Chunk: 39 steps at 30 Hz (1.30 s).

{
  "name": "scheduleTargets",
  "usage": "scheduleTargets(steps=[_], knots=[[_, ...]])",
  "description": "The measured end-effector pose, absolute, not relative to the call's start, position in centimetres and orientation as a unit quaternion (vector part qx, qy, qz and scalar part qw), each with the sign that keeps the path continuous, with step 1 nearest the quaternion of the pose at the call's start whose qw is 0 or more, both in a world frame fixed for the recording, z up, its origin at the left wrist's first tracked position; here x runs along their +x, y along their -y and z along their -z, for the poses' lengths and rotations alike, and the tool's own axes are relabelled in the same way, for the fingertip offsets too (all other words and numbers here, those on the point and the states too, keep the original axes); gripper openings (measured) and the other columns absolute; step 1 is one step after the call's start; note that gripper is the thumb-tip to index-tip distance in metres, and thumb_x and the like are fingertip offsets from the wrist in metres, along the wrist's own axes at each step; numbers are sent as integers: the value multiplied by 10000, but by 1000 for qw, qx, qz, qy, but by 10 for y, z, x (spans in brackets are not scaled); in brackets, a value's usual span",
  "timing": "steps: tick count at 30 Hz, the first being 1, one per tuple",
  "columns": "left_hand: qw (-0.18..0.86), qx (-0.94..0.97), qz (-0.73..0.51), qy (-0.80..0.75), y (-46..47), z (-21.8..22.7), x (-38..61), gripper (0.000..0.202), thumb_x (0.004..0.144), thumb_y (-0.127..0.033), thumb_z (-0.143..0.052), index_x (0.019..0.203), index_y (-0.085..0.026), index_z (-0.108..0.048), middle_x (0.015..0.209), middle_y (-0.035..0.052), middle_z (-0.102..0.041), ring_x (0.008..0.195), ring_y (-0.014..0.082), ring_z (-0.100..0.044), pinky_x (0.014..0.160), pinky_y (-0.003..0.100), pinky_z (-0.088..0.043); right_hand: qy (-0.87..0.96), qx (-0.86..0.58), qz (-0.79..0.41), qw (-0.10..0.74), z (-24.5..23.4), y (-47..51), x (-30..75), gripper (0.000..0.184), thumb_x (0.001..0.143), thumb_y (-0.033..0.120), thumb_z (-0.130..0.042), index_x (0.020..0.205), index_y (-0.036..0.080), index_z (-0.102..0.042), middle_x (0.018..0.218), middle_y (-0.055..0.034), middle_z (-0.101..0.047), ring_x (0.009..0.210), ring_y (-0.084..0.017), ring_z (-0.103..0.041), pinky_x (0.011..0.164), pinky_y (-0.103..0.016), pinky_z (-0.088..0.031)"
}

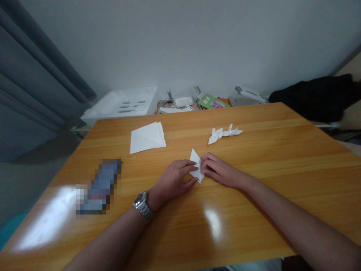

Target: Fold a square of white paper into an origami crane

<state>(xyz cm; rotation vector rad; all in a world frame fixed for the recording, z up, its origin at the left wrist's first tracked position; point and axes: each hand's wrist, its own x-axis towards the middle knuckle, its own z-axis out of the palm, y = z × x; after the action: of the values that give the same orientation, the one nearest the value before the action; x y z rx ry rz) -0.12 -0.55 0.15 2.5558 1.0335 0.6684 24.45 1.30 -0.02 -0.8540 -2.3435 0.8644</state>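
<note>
A small piece of folded white paper (194,156), diamond-like in outline, lies on the table between my hands. My left hand (175,177), with a metal watch (143,204) on its wrist, holds the paper from the left, fingertips on its face and thumb near its lower corner. At the paper's right edge, my right hand (221,171) pinches it with curled fingers. Those fingers hide part of the folds. Beyond my right hand stand two folded paper birds (216,134), close together. A stack of white paper sheets (147,137) rests farther back on the left.
A pixelated phone-like object (100,186) lies at the left of the wooden table (267,143). Behind the table's far edge are a white tray (124,101), a green booklet (213,101) and cables. Dark cloth (316,98) is heaped at the right, and a grey curtain hangs left.
</note>
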Motion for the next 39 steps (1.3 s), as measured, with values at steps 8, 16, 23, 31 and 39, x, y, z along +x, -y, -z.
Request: scheduleTargets(steps=[8, 16, 23, 31, 39], knots=[[160, 878, -248, -376, 4, 1, 1, 221, 956, -260, -596, 1155, -212, -681, 1232, 73, -697, 1103, 224, -668, 991, 398, -536, 851, -326, -316, 263, -2, -11, 243, 155, 1029, 261, -497, 903, 197, -561, 1018, -73, -572, 983, -196, -550, 906, -339, -475], [168, 860, -249, -412, 5, 6, 3, 305, 915, -181, -614, 1216, -195, -661, 1351, 114, -567, 1206, 234, -618, 1035, 384, -543, 873, -316, -260, 266, -5, -5, 246, 364, 923, 372, -679, 1252, 222, -638, 1198, -111, -577, 1142, -248, -550, 1018, -402, -461], [125, 867, -246, -415, 2, 11, 1, 346, 893, -177, -647, 1238, -197, -675, 1322, 111, -588, 1211, 258, -588, 1065, 436, -511, 882, -335, -219, 248, -5, -6, 245, 442, 890, 321, -701, 1312, 212, -629, 1213, -132, -592, 1139, -270, -571, 1008, -426, -491], [140, 864, -239, -420, 0, 5, 1, 266, 934, -156, -603, 1179, -193, -700, 1209, 81, -671, 1091, 229, -633, 994, 407, -541, 879, -344, -207, 259, -4, -7, 242, 258, 943, 215, -612, 1190, 201, -683, 1153, -123, -626, 1077, -244, -608, 963, -405, -521], [147, 856, -241, -433, 0, 3, 2, 210, 947, -163, -592, 1124, -185, -703, 1162, 72, -698, 1060, 220, -651, 978, 392, -542, 882, -354, -171, 260, 1, -11, 239, 189, 975, 199, -575, 1097, 177, -718, 1073, -131, -657, 1010, -250, -619, 887, -419, -537]])
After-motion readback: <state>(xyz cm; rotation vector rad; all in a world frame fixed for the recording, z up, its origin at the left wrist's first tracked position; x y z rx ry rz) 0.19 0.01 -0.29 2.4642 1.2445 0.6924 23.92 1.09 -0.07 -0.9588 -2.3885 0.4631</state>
